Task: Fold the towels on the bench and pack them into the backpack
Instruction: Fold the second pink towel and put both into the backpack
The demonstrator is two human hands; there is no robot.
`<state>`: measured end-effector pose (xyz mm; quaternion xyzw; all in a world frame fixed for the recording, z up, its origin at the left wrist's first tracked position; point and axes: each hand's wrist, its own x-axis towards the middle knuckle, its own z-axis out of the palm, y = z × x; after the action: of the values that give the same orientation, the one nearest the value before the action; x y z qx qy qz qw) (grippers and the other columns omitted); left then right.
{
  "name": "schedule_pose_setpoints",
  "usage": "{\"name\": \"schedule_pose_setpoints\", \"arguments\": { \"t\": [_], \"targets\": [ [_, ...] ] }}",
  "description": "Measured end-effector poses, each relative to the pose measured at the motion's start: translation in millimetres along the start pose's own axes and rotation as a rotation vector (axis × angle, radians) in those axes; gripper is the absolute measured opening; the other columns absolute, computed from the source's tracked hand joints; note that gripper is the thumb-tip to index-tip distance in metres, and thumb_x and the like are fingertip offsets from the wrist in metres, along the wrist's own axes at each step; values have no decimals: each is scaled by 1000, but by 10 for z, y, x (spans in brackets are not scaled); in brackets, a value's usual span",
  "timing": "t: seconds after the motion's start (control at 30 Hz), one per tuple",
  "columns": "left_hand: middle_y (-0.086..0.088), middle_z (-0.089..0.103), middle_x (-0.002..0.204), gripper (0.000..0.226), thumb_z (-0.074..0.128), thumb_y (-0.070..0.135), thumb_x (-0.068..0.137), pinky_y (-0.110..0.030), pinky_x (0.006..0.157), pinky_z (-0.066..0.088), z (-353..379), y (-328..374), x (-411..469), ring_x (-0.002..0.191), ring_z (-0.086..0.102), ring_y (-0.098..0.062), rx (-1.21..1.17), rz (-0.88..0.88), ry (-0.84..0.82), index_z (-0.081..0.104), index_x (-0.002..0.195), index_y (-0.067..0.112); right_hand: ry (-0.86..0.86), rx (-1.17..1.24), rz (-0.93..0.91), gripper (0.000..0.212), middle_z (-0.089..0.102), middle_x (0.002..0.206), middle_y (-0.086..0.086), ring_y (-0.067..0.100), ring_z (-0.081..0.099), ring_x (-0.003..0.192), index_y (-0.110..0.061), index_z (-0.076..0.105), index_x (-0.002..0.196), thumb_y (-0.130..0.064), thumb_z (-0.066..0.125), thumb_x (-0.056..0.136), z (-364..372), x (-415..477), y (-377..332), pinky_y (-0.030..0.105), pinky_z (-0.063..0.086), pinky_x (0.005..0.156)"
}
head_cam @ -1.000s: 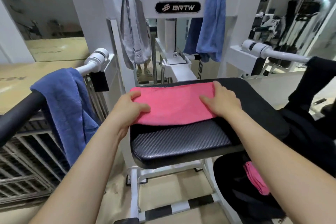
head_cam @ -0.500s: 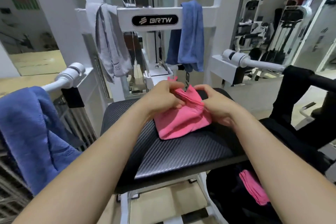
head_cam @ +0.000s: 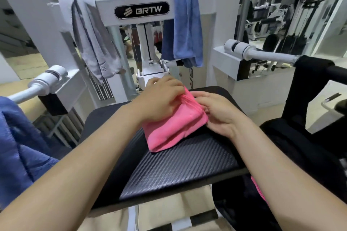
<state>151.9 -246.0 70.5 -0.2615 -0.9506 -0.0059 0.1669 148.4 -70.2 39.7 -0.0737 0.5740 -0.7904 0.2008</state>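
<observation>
Folding is all but done on the pink towel (head_cam: 174, 127): it lies near the middle of the black padded surface (head_cam: 187, 174) as a thick, compact packet set on a slant, its stacked edges bunched at the far right corner. The left grip (head_cam: 161, 101) curls over the far end and holds the layers down, while the right grip (head_cam: 219, 112) pinches the stacked edges from the side. A second ago the same towel was a wide flat strip under two flat palms. Half a second ago it was doubled over with its ends lifted loosely between the fingers. Now it has settled and squared up, so I judge it ready to be carried over. The black backpack (head_cam: 300, 155) sits just beside the surface at lower right, and another pink towel (head_cam: 260, 190) already shows in it. Farther out, a blue towel (head_cam: 185, 24) and a grey towel (head_cam: 93, 39) hang from the white frame, and a second blue towel (head_cam: 18, 146) hangs at the left, all unfolded.
</observation>
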Motion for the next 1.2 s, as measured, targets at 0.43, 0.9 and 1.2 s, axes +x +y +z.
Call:
{"name": "schedule_pose_setpoints", "arguments": {
  "t": [0.43, 0.9, 1.2],
  "targets": [
    [-6, 63, 118, 71, 56, 69, 74, -43, 95, 48, 102, -374, -392, 111, 58, -27, -332, -657, -62, 54, 124, 19, 22, -576, -15, 66, 64, 93, 15, 26, 59, 78, -35, 49, 124, 5, 59, 72, -133, 116, -64, 37, 45, 69],
    [-7, 65, 96, 62, 87, 24, 62, -23, 63, 43, 21, -165, -655, 72, 54, -13, -1683, -895, 73, 61, 115, 6, -111, 45, -131, 36, 72, 96, 10, 21, 69, 88, -4, 63, 115, -8, 66, 79, 38, 88, 39, 32, 58, 82],
    [-16, 70, 107, 34, 69, 10, 84, -35, 82, 58, -24, 320, -785, 94, 69, -25, -1903, -786, 303, 62, 116, 1, 125, -454, -376, 29, 71, 97, -5, 7, 66, 89, -22, 65, 105, 0, 53, 90, 344, -317, -181, 24, 51, 78]
  ]
}}
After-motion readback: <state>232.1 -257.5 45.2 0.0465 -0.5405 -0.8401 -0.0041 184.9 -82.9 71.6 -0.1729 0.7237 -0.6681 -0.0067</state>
